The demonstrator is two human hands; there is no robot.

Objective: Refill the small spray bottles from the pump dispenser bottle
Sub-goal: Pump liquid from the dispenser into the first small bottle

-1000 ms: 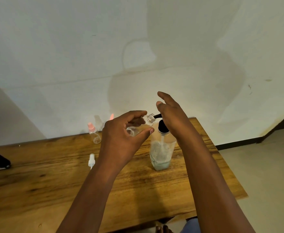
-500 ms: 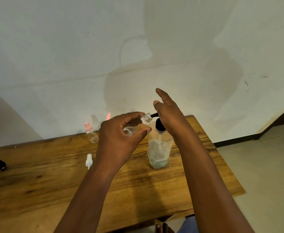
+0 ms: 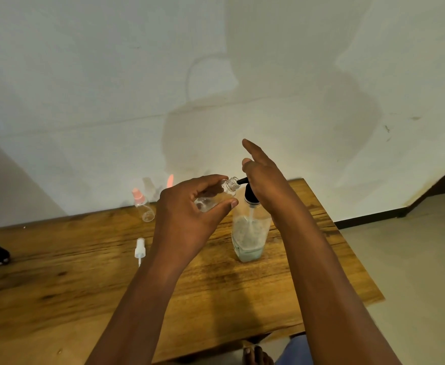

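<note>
Filling step, 1 bottle in hand. The left hand [image 3: 189, 214] gripped an uncapped small spray bottle [image 3: 210, 198], tilted, its mouth at the black nozzle of the pump dispenser bottle [image 3: 249, 233], which stood on the wooden table [image 3: 58, 285]. The right hand [image 3: 266, 180], fingers straight, pressed the pump head. Next, judged: steady pumping with mouth and nozzle aligned. The detached spray cap [image 3: 139, 250] lay nearby.

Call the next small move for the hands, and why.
Probably press the pump down with the right hand: its palm rests on the pump, and the left hand holds the small open bottle tilted, mouth at the black nozzle.
</note>
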